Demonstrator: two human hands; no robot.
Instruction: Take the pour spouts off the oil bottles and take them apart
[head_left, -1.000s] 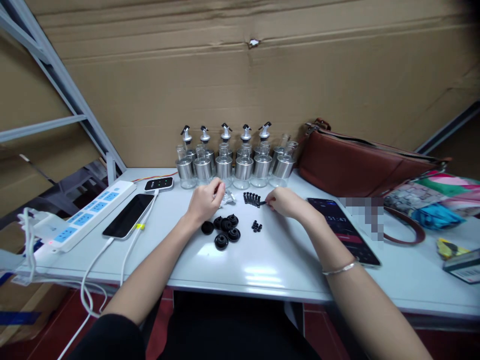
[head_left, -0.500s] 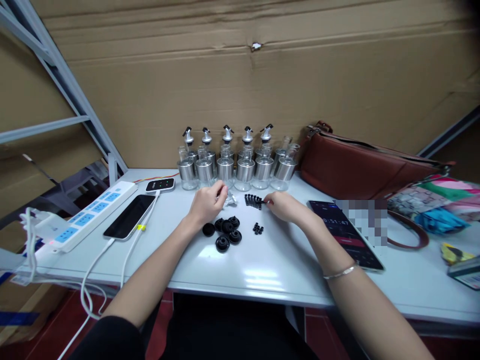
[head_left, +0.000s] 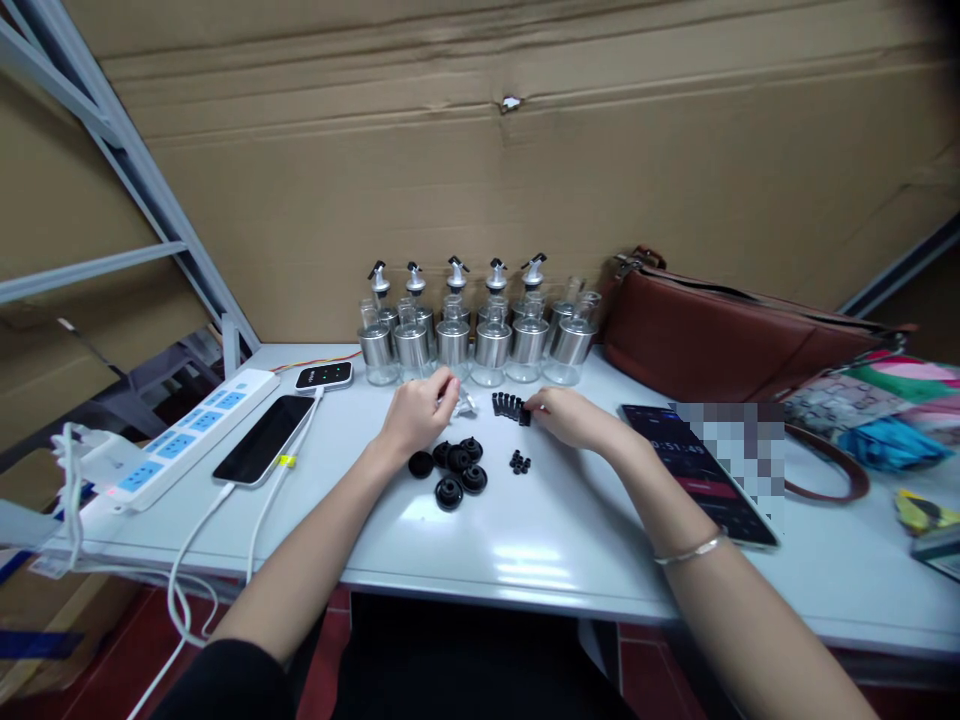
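My left hand (head_left: 416,412) is closed, its fingers curled in beside the small silver parts (head_left: 466,404) on the table. What it holds, if anything, is hidden. With thumb and fingertips together, my right hand (head_left: 564,414) pinches a small black piece (head_left: 524,418) at the right end of a row of similar black pieces (head_left: 507,405). Several round black stoppers (head_left: 457,457) lie in a cluster nearer me, below my left hand. Right of them sits a little group of tiny black rings (head_left: 519,462).
Glass bottles with metal sleeves (head_left: 492,348) stand in rows at the back, some topped with silver pourers (head_left: 457,272). To the left are a power strip (head_left: 191,440), a phone (head_left: 264,440) and a small device (head_left: 324,376). A tablet (head_left: 697,470) and brown bag (head_left: 720,330) lie right.
The view has shifted slightly. My right hand's black piece has come down against the end of the row. My left hand remains closed in about the same place.
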